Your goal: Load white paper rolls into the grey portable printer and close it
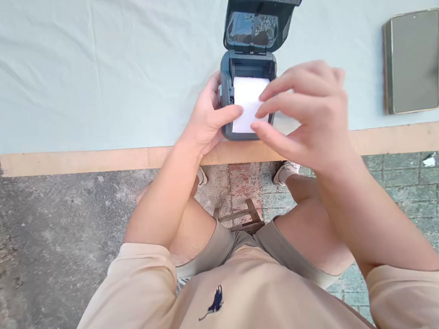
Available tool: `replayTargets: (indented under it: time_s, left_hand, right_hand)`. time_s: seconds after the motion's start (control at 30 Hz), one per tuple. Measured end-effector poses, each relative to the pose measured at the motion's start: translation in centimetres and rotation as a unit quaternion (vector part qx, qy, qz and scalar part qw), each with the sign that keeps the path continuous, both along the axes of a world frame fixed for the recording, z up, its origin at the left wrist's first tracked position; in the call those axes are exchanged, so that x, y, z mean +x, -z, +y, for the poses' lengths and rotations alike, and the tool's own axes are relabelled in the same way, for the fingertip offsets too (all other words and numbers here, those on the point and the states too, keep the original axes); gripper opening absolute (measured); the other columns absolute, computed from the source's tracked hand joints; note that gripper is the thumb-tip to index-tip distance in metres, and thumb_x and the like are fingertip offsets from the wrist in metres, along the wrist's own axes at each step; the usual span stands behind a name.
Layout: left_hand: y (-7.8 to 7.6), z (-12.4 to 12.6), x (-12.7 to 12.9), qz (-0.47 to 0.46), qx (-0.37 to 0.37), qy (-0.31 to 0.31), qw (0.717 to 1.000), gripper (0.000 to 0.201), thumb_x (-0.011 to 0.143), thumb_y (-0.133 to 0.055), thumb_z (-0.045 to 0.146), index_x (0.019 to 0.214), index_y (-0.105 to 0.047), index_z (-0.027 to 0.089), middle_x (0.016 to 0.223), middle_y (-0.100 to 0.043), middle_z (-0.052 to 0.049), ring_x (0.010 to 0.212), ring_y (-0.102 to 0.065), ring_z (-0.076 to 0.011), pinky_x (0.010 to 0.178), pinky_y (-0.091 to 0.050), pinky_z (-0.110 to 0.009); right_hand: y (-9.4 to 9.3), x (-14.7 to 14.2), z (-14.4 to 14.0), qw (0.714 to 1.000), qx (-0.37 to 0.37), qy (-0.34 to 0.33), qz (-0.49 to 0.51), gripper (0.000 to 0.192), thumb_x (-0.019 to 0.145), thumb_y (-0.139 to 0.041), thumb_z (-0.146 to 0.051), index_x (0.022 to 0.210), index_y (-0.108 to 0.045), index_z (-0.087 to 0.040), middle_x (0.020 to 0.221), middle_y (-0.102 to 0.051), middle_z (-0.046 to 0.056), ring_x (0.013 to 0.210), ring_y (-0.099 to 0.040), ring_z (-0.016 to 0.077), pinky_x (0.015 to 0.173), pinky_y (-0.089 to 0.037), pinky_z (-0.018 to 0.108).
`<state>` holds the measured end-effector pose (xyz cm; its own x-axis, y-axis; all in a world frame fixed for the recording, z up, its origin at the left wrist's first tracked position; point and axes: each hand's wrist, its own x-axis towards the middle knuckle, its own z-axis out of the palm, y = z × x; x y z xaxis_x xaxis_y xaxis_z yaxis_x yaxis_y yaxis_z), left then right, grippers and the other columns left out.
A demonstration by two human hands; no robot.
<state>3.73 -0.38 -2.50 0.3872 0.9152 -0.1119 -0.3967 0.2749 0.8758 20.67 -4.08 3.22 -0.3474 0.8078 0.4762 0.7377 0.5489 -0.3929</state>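
So the small grey label printer (250, 98) sits right at the near edge of the table (88, 159), lid (257, 25) flipped all the way open and tilted back away from the person. White paper (249, 103) shows in the open bay, laid forward over the front of the body.

The left hand (208, 119) grips the printer's left side, with the thumb reaching across onto the edge of the paper. The right hand (307, 118) hangs over the right side with the fingers spread and slightly curled, and the fingertips (263, 112) are on the paper's right edge. Looks more like a light pinch or press on the paper than a full grab, and honestly I can't tell if it's actually lifting it.

The tabletop is covered with a pale blue-grey cloth (99, 67), with a strip of bare wood showing along the front. Well off to the right lies a smartphone (413, 60), screen dark, flat on the cloth.

Below the table edge you see the person's knees, beige shorts and tan shirt, a wooden stool (243, 218) between the legs, and pavement underneath.
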Motion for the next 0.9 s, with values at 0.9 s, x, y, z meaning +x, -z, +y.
replayTargets:
  time_s: [0.9]
  left_hand:
    - [0.2, -0.6, -0.5, 0.025, 0.007, -0.018, 0.999, 0.043, 0.077, -0.069, 0.035, 0.114, -0.049, 0.028, 0.108, -0.057, -0.002, 0.106, -0.06, -0.0196, 0.084, -0.053, -0.031]
  right_hand:
    - [-3.8, -1.3, 3.8, 0.943, -0.274, 0.075, -0.173, 0.041, 0.082, -0.061, -0.027, 0.121, -0.051, -0.028, 0.12, -0.054, 0.005, 0.077, -0.055, 0.0217, 0.061, -0.04, 0.036]
